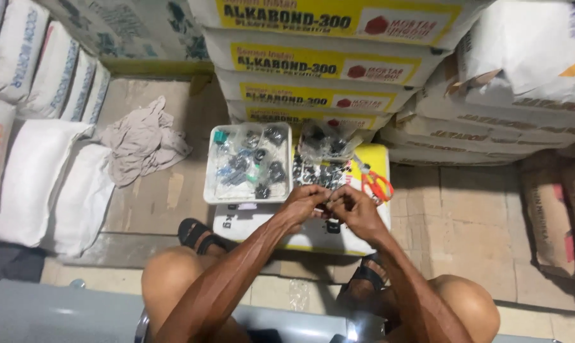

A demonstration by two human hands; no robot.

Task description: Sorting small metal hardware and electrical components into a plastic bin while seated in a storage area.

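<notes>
Head view: your left hand point(305, 202) and right hand point(354, 209) pinch one small dark part point(326, 208) together; tray point(214, 170) already holds many bagged parts; loose ones point(313, 173) remain

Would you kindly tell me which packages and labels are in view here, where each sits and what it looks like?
Stacked sacks: straight ahead, white with yellow label bands and red emblems.
Flat sack: under both hands, white and yellow, serving as a work surface.
White sacks: upper left, standing in a row, pale with faded print.
Plain white bags: left, lying on the floor.
Brown sacks: right, paper, with a red mark.
Pale sacks: upper right, white with an orange stripe.
</notes>
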